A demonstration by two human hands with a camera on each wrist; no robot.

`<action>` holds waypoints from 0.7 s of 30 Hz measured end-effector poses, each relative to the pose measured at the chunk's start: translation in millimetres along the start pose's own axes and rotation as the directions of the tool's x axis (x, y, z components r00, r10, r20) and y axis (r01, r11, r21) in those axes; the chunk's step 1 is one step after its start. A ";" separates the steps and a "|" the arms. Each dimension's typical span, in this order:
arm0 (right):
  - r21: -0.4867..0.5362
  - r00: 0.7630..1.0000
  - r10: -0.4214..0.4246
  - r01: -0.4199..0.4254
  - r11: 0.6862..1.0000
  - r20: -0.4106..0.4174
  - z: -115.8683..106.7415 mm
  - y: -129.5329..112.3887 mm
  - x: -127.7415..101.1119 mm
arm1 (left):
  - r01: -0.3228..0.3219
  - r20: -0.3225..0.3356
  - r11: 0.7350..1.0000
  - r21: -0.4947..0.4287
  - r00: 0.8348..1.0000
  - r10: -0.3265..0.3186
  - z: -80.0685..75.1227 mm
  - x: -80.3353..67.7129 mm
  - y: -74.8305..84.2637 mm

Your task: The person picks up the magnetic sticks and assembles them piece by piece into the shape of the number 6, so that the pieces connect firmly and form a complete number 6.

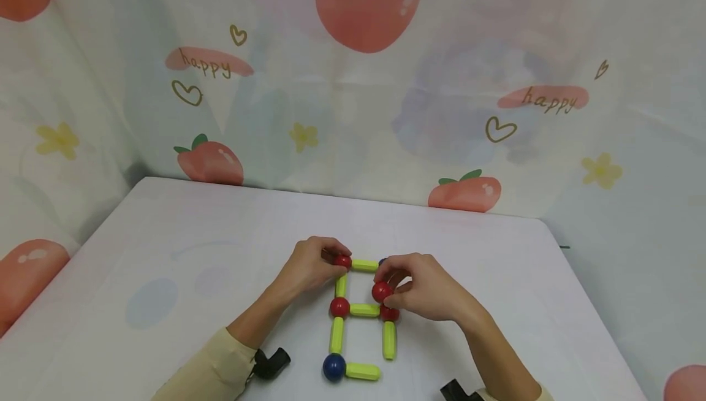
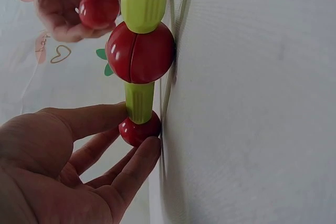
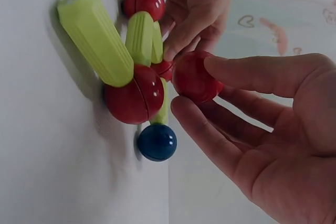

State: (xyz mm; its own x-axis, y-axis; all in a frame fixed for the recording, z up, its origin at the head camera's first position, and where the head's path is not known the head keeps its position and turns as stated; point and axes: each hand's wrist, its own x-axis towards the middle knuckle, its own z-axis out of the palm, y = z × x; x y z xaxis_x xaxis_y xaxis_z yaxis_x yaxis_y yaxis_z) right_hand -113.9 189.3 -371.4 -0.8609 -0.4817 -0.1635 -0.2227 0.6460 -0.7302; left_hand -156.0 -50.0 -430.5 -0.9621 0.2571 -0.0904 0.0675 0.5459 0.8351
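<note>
A flat figure of yellow-green sticks and balls lies on the white table. My left hand pinches the red ball at its far left corner, seen close in the left wrist view under a stick. My right hand pinches a loose red ball between thumb and fingers, just above the figure's right-middle red ball. A dark blue ball sits at the far right corner, mostly hidden in the head view.
Another blue ball joins two sticks at the figure's near left corner. A fruit-print curtain hangs close behind the table. Dark wrist-camera mounts show on both forearms.
</note>
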 end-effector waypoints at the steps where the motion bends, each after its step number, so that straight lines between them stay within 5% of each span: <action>1: 0.005 1.000 -0.001 0.001 1.000 0.016 1.6 -0.2 -2.5 | 0.002 -0.001 1.000 0.001 1.000 -0.002 0.3 0.4 -0.3; 12: -0.004 0.993 -0.024 0.025 1.000 0.116 9.4 -6.6 -24.0 | 0.018 -0.016 1.000 -0.006 1.000 -0.018 2.5 0.1 -0.1; 21: 0.002 0.952 -0.053 0.054 0.999 0.302 20.3 -11.8 -32.2 | 0.023 -0.035 1.000 0.002 0.999 -0.023 2.2 0.1 0.7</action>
State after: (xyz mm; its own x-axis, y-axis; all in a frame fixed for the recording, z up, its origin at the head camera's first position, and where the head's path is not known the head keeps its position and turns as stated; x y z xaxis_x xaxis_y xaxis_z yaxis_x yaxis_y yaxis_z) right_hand -74.3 185.2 -371.0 -0.6698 -0.6713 -0.3175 -0.2681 0.6173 -0.7396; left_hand -155.5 -47.8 -431.1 -0.9721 0.2165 -0.0905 0.0458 0.5532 0.8318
